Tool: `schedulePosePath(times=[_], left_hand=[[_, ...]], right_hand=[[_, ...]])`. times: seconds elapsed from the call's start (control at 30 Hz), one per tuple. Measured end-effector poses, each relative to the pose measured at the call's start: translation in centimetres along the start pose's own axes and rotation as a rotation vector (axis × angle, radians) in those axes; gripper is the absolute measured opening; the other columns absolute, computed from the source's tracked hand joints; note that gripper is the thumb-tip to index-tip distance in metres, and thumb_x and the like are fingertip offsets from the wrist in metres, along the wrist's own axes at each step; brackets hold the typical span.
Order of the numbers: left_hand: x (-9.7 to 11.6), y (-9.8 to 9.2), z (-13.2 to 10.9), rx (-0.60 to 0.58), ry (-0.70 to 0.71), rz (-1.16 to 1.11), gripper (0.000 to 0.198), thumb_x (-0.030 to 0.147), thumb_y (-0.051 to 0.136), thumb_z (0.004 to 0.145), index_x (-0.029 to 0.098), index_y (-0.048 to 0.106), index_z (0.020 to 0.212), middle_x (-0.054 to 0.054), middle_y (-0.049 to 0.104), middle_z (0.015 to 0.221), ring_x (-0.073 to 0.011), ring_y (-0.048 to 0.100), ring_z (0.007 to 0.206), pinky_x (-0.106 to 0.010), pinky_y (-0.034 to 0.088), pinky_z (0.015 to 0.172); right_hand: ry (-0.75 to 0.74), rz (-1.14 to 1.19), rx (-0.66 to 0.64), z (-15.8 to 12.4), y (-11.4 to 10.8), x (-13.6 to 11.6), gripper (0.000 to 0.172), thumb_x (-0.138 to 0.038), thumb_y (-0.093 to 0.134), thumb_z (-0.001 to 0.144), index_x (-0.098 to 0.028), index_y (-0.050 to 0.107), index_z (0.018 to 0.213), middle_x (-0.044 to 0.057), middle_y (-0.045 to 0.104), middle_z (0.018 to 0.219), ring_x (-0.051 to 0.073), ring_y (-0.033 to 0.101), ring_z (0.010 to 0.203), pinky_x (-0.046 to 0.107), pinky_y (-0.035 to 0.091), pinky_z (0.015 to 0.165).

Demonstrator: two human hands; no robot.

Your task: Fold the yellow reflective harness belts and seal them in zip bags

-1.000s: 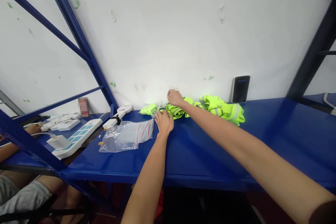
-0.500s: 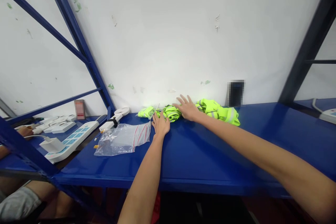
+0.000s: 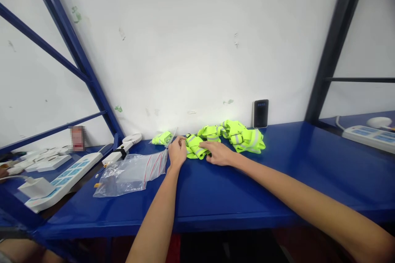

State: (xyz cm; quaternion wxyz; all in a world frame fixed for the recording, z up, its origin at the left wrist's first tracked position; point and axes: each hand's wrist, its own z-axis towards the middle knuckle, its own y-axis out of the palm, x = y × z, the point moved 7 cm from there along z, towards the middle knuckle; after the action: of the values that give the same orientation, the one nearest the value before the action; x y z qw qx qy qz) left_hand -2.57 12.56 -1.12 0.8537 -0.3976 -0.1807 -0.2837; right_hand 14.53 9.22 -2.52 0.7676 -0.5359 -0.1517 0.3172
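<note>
A neon-yellow reflective vest (image 3: 194, 147) with grey stripes lies bunched on the blue table. My left hand (image 3: 178, 153) is closed at its left end, the fingertips partly hidden. From the right, my right hand (image 3: 218, 153) has curled fingers on the same fabric, thumb bent below. More neon-yellow striped fabric (image 3: 245, 136) lies crumpled to the right, and I cannot tell whether it joins the vest. A smaller folded neon-yellow bundle (image 3: 162, 137) sits near the wall, left of my left hand. Clear zip bags (image 3: 131, 172) with red lines lie flat beside my left forearm.
A white handheld fan (image 3: 131, 139) and a white device with a black strap (image 3: 115, 155) lie at the left. A dark phone-like device (image 3: 261, 114) leans on the wall. White power strips (image 3: 69, 178) flank the blue table (image 3: 262, 193). Metal posts rise at both sides.
My right hand has come down onto the vest with its fingers curled. My left hand has closed at the vest's left end. The camera view has turned slightly right.
</note>
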Motion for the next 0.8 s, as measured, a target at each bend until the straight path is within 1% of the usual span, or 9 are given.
schedulePosePath(times=[0.1, 0.2, 0.3, 0.37, 0.47, 0.53, 0.67, 0.73, 0.8], left_hand=[[2.2, 0.9, -0.3, -0.109, 0.196, 0.077, 0.026, 0.024, 0.043, 0.085, 0.019, 0.068, 0.091, -0.008, 0.067, 0.084, -0.0228, 0.059, 0.085, -0.035, 0.043, 0.080], [3.4, 1.3, -0.3, -0.233, 0.274, -0.023, 0.022, 0.028, 0.051, 0.080, 0.021, 0.070, 0.089, -0.008, 0.068, 0.106, -0.0236, 0.059, 0.097, -0.036, 0.044, 0.089], [2.1, 0.7, 0.5, -0.268, 0.047, -0.331, 0.029, 0.037, 0.047, 0.082, 0.017, 0.069, 0.086, -0.005, 0.069, 0.074, -0.0175, 0.060, 0.063, -0.029, 0.048, 0.064], [1.0, -0.2, 1.1, -0.183, -0.114, -0.524, 0.035, 0.040, 0.043, 0.083, 0.015, 0.068, 0.082, 0.000, 0.054, 0.046, -0.0136, 0.048, 0.041, -0.025, 0.040, 0.046], [0.4, -1.0, 1.3, -0.114, -0.205, -0.714, 0.033, 0.041, 0.048, 0.080, 0.013, 0.067, 0.083, 0.005, 0.043, 0.037, -0.0105, 0.040, 0.034, -0.022, 0.034, 0.040], [0.9, -0.1, 0.7, -0.302, -0.267, -0.831, 0.038, 0.044, 0.051, 0.078, 0.013, 0.066, 0.096, 0.005, 0.047, 0.042, -0.0096, 0.042, 0.034, -0.021, 0.034, 0.039], [3.2, 2.3, -3.1, -1.004, -0.363, -0.907, 0.063, 0.051, 0.056, 0.079, 0.020, 0.046, 0.133, -0.004, 0.067, 0.075, -0.0077, 0.048, 0.037, -0.020, 0.031, 0.038], [3.7, 2.6, -3.8, -1.077, -0.318, -0.875, 0.071, 0.047, 0.063, 0.077, 0.024, 0.038, 0.138, -0.005, 0.067, 0.084, -0.0082, 0.053, 0.043, -0.020, 0.034, 0.041], [3.9, 2.9, -3.2, -0.949, -0.213, -0.789, 0.071, 0.042, 0.069, 0.074, 0.023, 0.040, 0.136, -0.001, 0.061, 0.079, -0.0081, 0.052, 0.049, -0.020, 0.037, 0.046]], right_hand=[[0.102, 0.117, 0.031, -1.6, -0.5, 0.5, 0.062, -0.048, 0.065, 0.078, -0.015, 0.050, 0.128, 0.017, 0.059, 0.124, 0.032, 0.059, 0.107, 0.039, 0.045, 0.087], [0.116, 0.218, 0.058, -2.5, -1.2, 0.9, 0.056, -0.049, 0.061, 0.081, -0.014, 0.052, 0.124, 0.016, 0.062, 0.117, 0.032, 0.061, 0.102, 0.042, 0.045, 0.086], [0.116, 0.490, 0.093, -3.0, -2.1, 1.9, 0.042, -0.042, 0.063, 0.081, -0.019, 0.057, 0.116, 0.010, 0.065, 0.113, 0.027, 0.061, 0.101, 0.039, 0.046, 0.086], [0.176, 0.718, 0.167, -3.2, -2.5, 3.2, 0.031, -0.040, 0.060, 0.083, -0.021, 0.061, 0.106, 0.006, 0.066, 0.107, 0.024, 0.061, 0.098, 0.036, 0.047, 0.085], [0.353, 1.022, 0.338, -3.4, -2.3, 5.5, 0.025, -0.041, 0.052, 0.086, -0.019, 0.061, 0.091, 0.004, 0.067, 0.090, 0.022, 0.063, 0.086, 0.034, 0.050, 0.077], [0.468, 1.207, 0.437, -3.5, -1.9, 6.4, 0.025, -0.041, 0.050, 0.086, -0.018, 0.061, 0.086, 0.003, 0.066, 0.081, 0.021, 0.064, 0.078, 0.033, 0.052, 0.073], [0.593, 1.432, 0.555, -3.9, -2.2, 7.1, 0.020, -0.032, 0.055, 0.082, -0.020, 0.059, 0.097, 0.003, 0.067, 0.081, 0.019, 0.065, 0.069, 0.031, 0.054, 0.062], [0.616, 1.530, 0.515, -3.9, -2.1, 6.9, 0.027, -0.029, 0.054, 0.082, -0.024, 0.055, 0.109, 0.001, 0.067, 0.077, 0.018, 0.063, 0.058, 0.031, 0.053, 0.052], [0.632, 1.607, 0.458, -3.9, -1.7, 6.6, 0.029, -0.027, 0.051, 0.083, -0.024, 0.053, 0.112, 0.000, 0.066, 0.072, 0.017, 0.060, 0.049, 0.031, 0.052, 0.047]])
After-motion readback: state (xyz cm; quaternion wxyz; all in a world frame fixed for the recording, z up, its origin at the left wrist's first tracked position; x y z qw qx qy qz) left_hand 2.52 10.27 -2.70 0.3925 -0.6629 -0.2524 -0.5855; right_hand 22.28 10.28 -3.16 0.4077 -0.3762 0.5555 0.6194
